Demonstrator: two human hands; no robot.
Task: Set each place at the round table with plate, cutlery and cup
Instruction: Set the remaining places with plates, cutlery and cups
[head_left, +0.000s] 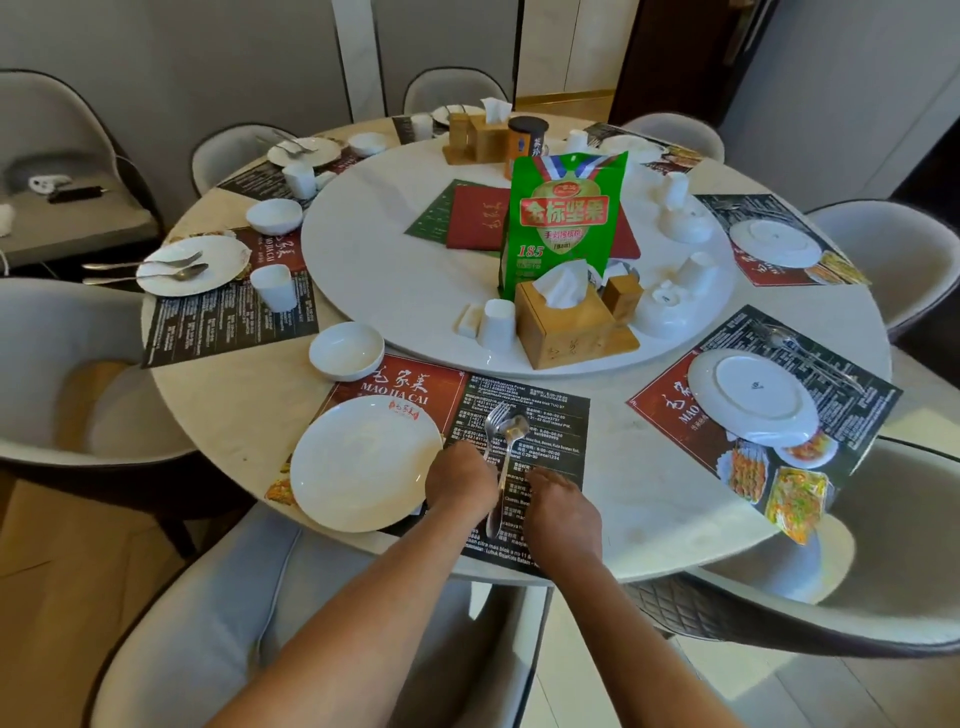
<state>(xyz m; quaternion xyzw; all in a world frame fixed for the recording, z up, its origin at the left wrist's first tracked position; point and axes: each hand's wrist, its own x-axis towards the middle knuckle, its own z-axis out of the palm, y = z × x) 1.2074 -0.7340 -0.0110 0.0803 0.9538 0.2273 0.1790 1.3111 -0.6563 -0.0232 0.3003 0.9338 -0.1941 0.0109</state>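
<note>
A white plate (366, 462) lies on the left of the near red-and-black placemat (545, 415). To its right a fork (496, 415) and a spoon (506, 467) lie side by side on the mat. My left hand (460, 480) is curled over the fork's handle, which disappears under its fingers. Just right of the spoon's handle is my right hand (561, 506), fingers bent down at the handle; its grip is hidden. A white bowl (345, 349) stands beyond the mat. A white cup (496, 322) stands on the turntable (395, 291).
The turntable carries a green snack bag (563, 218), wooden tissue boxes (563, 327), menus and more cups. An upside-down plate (753, 397) lies on the mat to the right, with cutlery beside it. The left places hold plates, cutlery, cups and bowls. Grey chairs (260, 613) ring the table.
</note>
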